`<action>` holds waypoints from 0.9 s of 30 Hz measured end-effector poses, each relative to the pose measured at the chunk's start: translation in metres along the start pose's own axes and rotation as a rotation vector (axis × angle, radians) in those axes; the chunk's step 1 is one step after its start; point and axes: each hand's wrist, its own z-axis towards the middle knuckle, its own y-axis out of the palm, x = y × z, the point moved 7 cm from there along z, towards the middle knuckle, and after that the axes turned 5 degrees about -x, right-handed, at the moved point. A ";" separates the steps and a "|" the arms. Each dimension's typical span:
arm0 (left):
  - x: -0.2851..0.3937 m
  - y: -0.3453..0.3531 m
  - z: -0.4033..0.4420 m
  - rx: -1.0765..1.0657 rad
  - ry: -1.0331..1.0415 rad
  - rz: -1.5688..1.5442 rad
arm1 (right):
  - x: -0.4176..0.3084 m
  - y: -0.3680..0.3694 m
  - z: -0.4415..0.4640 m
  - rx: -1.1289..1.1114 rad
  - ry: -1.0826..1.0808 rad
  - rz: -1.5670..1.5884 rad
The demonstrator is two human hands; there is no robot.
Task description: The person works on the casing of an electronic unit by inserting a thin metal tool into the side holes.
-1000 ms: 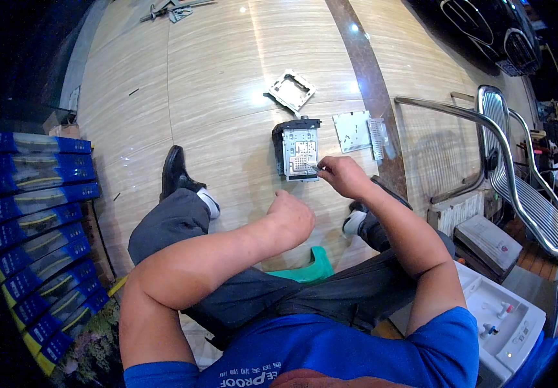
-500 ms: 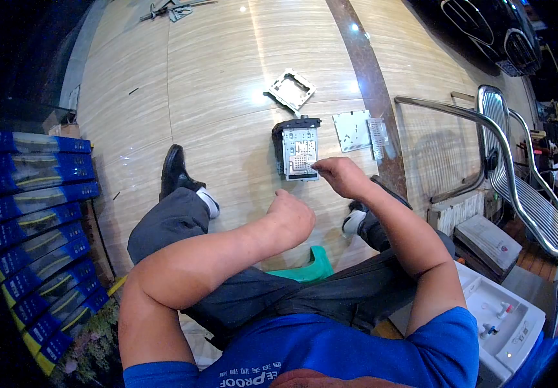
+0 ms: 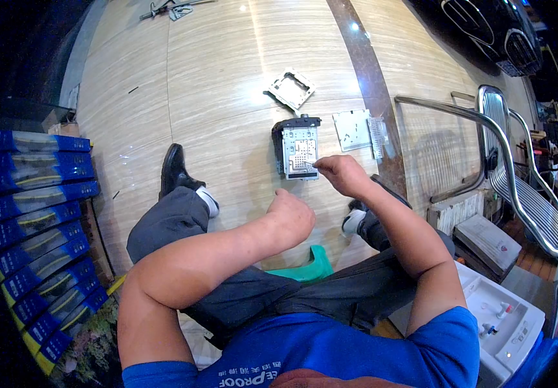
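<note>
On the floor stands an opened car stereo (image 3: 300, 145), a metal-cased unit with a black front and a knob on its far side. My right hand (image 3: 343, 176) is at its near right corner, with thumb and fingers pinched together. A thin tip seems to poke out over the circuit board, too small to name. My left hand (image 3: 293, 216) hovers nearer to me, curled closed and apart from the unit; its palm side is hidden. Past the unit lies a pale square frame (image 3: 283, 97). To the right of it are a flat metal cover (image 3: 350, 132) and a slotted metal strip (image 3: 377, 137).
Blue boxes (image 3: 39, 178) are stacked at the left. A chrome-framed chair (image 3: 518, 155) and a white basin (image 3: 518, 317) stand at the right. A green stool (image 3: 317, 264) shows between my legs. Metal tools (image 3: 178, 10) lie at the far left, a black car part (image 3: 486, 32) far right.
My right hand has shifted very slightly at the unit's near right corner. My left hand and the parts on the floor stay where they were.
</note>
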 end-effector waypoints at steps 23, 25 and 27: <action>0.000 0.007 0.003 0.155 0.042 0.092 | 0.003 0.002 0.000 0.007 -0.015 -0.008; 0.000 0.008 0.004 0.169 0.029 0.105 | 0.003 0.003 0.000 0.020 -0.049 -0.014; 0.000 0.007 0.003 0.166 0.030 0.107 | 0.002 0.003 0.000 0.024 -0.060 -0.009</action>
